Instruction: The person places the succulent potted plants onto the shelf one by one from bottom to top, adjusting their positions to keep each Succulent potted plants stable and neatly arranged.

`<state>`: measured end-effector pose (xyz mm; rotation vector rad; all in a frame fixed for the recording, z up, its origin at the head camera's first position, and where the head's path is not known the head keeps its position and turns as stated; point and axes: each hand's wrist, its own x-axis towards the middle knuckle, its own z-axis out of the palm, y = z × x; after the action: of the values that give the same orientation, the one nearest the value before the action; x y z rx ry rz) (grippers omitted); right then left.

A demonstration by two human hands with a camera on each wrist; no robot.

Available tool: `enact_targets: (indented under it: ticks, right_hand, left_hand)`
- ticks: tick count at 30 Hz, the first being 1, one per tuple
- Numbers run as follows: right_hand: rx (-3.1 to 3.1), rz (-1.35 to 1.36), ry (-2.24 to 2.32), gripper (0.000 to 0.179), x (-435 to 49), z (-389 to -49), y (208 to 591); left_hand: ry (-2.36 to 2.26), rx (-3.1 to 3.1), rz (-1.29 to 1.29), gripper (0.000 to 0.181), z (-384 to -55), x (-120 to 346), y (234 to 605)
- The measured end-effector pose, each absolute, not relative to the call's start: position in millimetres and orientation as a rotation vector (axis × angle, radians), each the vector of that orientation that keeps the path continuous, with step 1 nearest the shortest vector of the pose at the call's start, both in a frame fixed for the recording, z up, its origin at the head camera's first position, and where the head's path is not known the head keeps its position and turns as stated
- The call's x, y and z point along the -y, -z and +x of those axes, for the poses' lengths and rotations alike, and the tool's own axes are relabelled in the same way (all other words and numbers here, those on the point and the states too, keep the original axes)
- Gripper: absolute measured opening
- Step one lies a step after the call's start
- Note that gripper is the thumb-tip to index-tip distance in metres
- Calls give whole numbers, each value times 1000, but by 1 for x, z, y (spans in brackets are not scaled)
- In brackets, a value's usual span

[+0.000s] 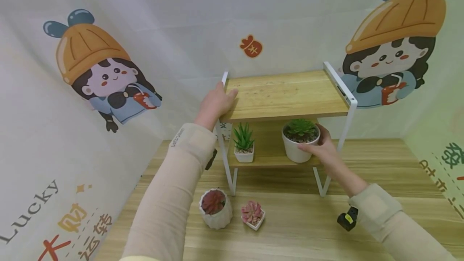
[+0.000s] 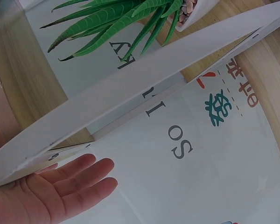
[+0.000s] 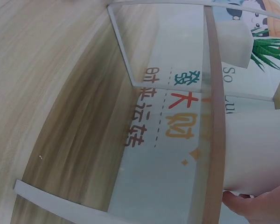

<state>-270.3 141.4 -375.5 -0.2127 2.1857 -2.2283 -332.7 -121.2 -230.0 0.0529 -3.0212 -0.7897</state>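
Observation:
A two-tier shelf [image 1: 286, 94] with wooden boards and a white metal frame stands before me. My left hand [image 1: 216, 103] holds its upper left corner, thumb over the top board and fingers outside the frame; the left wrist view shows those fingers [image 2: 84, 186] fairly straight. At the lower board's right side, my right hand [image 1: 324, 145] grips a round white pot with a green succulent [image 1: 298, 152], thumb in front and other fingers partly hidden behind. The right wrist view shows this pot [image 3: 256, 149] right at the board's edge. A small spiky potted plant [image 1: 244, 144] sits on the lower board's left.
On the wooden table [image 1: 290, 228], in front of the shelf, stand a ribbed white pot with a dark red succulent [image 1: 216, 212] and a small square pot with a pink succulent [image 1: 253, 216]. A printed cloth [image 1: 188, 31] hangs close behind the shelf.

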Motion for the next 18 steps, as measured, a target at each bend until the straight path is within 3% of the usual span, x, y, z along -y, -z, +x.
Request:
enact_targets:
  ticks: [11, 18]
  right_hand:
    - [-2266, -305, 2104, 96, -146, -265, 378]
    - [-2434, -263, 1958, 98, -130, -216, 390]
  left_hand:
    - [797, 3025, 57, 69, -332, 123, 228]
    - [814, 3033, 53, 69, -332, 122, 229]
